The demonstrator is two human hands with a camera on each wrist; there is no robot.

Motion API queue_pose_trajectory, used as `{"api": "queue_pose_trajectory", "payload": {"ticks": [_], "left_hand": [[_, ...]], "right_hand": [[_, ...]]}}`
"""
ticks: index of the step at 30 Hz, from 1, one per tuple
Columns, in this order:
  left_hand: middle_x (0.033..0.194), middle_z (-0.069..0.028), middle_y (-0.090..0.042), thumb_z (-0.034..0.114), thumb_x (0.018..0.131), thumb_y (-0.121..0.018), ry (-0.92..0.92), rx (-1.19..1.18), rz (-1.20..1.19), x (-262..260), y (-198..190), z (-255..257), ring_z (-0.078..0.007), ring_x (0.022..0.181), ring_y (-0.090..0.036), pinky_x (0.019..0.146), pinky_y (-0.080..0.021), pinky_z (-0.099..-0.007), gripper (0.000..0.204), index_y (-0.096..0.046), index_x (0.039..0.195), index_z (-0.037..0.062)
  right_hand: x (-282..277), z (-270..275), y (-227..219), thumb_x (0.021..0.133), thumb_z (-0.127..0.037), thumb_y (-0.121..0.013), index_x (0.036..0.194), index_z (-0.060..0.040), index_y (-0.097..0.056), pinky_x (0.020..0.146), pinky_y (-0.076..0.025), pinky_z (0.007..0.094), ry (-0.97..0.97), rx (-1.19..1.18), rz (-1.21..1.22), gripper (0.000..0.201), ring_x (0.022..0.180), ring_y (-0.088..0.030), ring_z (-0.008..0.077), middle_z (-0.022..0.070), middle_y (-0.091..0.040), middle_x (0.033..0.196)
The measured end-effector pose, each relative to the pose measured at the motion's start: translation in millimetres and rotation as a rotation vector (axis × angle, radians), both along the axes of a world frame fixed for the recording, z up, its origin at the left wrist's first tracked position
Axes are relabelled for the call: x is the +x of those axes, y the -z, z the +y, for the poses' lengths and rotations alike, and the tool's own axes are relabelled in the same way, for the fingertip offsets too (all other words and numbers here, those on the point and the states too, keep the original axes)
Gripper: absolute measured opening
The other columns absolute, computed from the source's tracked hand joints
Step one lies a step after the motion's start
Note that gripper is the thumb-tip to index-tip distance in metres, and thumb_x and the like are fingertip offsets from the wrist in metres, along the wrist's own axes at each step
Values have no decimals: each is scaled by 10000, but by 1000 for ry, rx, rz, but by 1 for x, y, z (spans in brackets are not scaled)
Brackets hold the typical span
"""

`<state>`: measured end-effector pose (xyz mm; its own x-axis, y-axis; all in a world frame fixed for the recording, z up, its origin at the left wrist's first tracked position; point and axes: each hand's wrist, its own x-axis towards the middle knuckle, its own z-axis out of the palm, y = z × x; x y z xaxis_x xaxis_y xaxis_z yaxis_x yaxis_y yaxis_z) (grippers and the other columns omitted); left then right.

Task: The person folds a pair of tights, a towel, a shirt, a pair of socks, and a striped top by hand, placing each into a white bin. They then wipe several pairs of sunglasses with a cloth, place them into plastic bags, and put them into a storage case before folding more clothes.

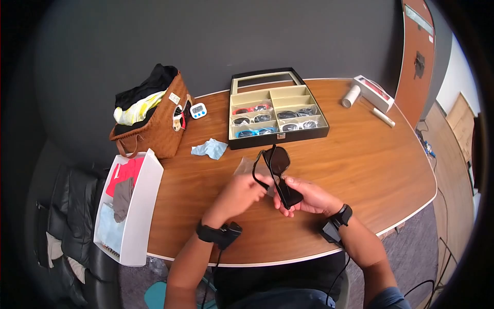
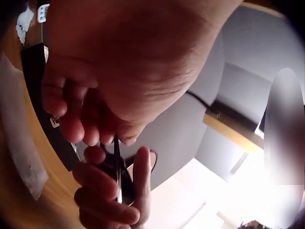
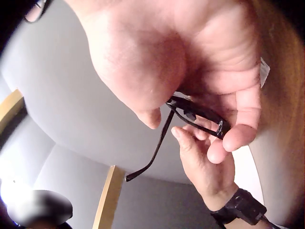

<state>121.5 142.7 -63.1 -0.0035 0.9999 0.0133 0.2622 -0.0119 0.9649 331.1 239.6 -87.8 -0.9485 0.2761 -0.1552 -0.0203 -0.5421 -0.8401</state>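
A pair of black sunglasses (image 1: 278, 160) with dark lenses is held up over the front part of the table, tilted on end. My right hand (image 1: 312, 196) grips the frame at one lens, thumb on one side and fingers on the other. With curled fingers, my left hand (image 1: 237, 196) pinches one of the temples near its tip, as the left wrist view shows. In the right wrist view a temple (image 3: 157, 151) sticks out unfolded from the frame. A clear plastic sleeve (image 1: 244, 167) lies just beyond my left hand, partly hidden by it.
Behind stands an open display case (image 1: 303, 132) with several bagged sunglasses. A light blue cloth (image 1: 210, 149), a small timer (image 1: 198, 110) and a brown basket (image 1: 154, 135) of clothes are to the left. A white box (image 1: 149, 206) holds folded cloths. A carton (image 1: 374, 92) and white rolls sit back right.
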Motion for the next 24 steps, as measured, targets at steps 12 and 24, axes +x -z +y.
{"api": "queue_pose_trajectory", "payload": {"ticks": [12,24], "left_hand": [[714,14,-564,322,998,-555,-23,80,-69,6,10,27,-61,642,-511,588,-422,-229,372,-588,778,24],[751,-183,-646,271,778,-684,7,92,829,37,37,36,-362,733,-633,651,-486,-462,282,-583,720,14]], "right_hand": [[6,7,-4,1018,-477,-410,1185,-61,-539,496,-340,201,207,-37,96,466,559,-423,73,68,-608,843],[13,19,-22,976,-322,-554,1222,-144,-534,574,-354,190,488,268,-127,305,692,-472,43,-43,-479,823]]}}
